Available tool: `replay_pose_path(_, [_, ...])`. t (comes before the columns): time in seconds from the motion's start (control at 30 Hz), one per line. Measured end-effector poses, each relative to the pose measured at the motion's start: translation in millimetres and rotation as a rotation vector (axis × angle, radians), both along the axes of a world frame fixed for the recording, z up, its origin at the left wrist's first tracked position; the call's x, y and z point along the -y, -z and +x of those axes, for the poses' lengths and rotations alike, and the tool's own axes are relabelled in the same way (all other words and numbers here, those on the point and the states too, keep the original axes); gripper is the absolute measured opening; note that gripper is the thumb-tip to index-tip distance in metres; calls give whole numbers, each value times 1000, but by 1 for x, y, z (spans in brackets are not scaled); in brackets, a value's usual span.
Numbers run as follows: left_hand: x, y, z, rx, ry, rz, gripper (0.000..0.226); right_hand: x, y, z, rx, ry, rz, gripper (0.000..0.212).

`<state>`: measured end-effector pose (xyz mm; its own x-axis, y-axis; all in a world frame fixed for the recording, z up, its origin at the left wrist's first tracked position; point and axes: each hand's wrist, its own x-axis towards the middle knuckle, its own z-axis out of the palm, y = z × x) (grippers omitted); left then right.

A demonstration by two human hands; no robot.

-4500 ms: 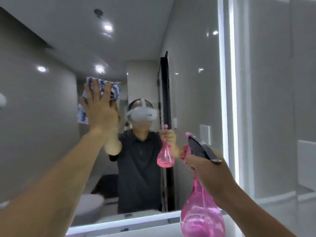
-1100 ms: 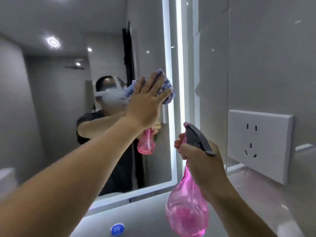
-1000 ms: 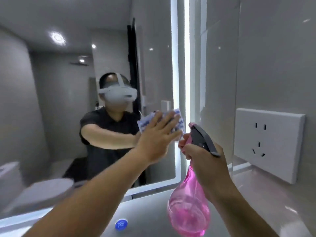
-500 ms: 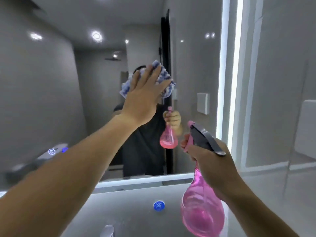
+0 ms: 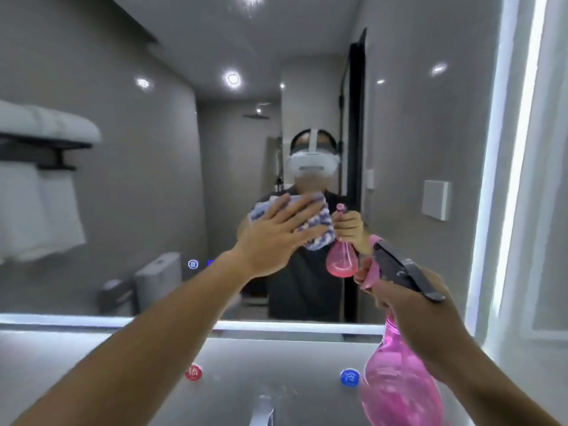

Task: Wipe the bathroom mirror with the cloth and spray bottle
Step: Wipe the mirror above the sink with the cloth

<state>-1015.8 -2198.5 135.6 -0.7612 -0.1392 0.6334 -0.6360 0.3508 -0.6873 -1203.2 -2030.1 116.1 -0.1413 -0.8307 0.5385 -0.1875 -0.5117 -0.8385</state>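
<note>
Nearest the camera, the right hand (image 5: 421, 305) is wrapped tight around the neck of the spray bottle (image 5: 399, 385), fingers curled under the dark trigger head; the bottle hangs roughly upright, its long axis running top to bottom with a slight lean, the wide pink belly lowest and the nozzle aimed up and to the left toward the mirror (image 5: 123, 186); pink liquid shows through the translucent body, though how full it is cannot be told through the blur. Below the hands lies a pale counter (image 5: 276, 358) with a red round button (image 5: 193, 372) on the left and a blue round button (image 5: 349, 377) just beside the bottle's belly; a metal tap (image 5: 261, 412) rises at the bottom edge between them. Further out, the left hand (image 5: 276, 238) is held flat with the fingers spread and slanted up to the right, pressing the blue-and-white cloth (image 5: 310, 226) against the lower middle of the glass; the cloth is bunched under the palm and pokes out past the fingertips. A lit strip (image 5: 292, 326) runs along the mirror's bottom edge and up its right side. In the reflection stand white towels (image 5: 37, 192) on a black rack at left.
</note>
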Motion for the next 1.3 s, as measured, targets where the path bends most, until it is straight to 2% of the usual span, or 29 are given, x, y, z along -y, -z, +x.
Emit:
replay_pose_path(0.07, [-3,-6,-6,-243,-15,56,51,0,-2,19,5,-43,-5,40])
replay_pose_path(0.13, [-6,28,-14,-338,-12,135,61,-3,-2,34,-7,-100,15,41])
replay_pose_path(0.17, [-9,55,-14,-283,-8,163,70,-5,-2,40,-16,-135,26,45])
replay_pose_path(0.2, [-12,84,-11,-150,-7,183,76,-6,-1,44,-15,-164,34,49])
replay_pose_path(0.3, [-18,150,21,284,-90,215,59,-7,1,46,-5,-165,51,54])
replay_pose_path(0.37, [-16,148,40,402,-141,233,56,-7,4,44,-36,-132,42,50])
replay_pose_path(0.43, [-8,116,47,341,-131,122,61,-9,4,45,-71,-101,31,40])
replay_pose_path(0.5, [-2,74,49,145,-110,74,62,-9,2,50,-95,-74,34,28])
replay_pose_path(0.57, [-3,51,47,-25,-125,130,59,-9,1,60,-103,-70,29,32])
replay_pose_path(0.63, [-9,65,44,-72,-139,172,58,-9,-1,74,-112,-100,15,35])
replay_pose_path(0.7, [-17,107,48,19,-163,238,62,-12,-1,87,-106,-151,-10,32])
replay_pose_path(0.8, [-27,168,84,280,-253,301,61,-11,3,95,-74,-211,3,13])
replay_pose_path(0.9, [-22,171,133,350,-271,285,69,-12,3,98,-53,-218,50,6])
replay_pose_path(0.97, [-14,150,163,289,-239,194,78,-10,4,99,-87,-166,42,28])
replay_pose_path(1.07, [-15,130,202,127,-260,143,93,-13,5,109,-131,-132,34,26])
replay_pose_path(1.2, [-26,176,248,17,-303,225,104,-15,8,138,-151,-188,17,31])
replay_pose_path(1.23, [-29,180,259,-47,-294,261,110,-15,6,145,-135,-192,22,26])
replay_pose_path(1.3, [-29,166,277,-309,-260,326,116,-12,-1,152,-94,-176,26,24])
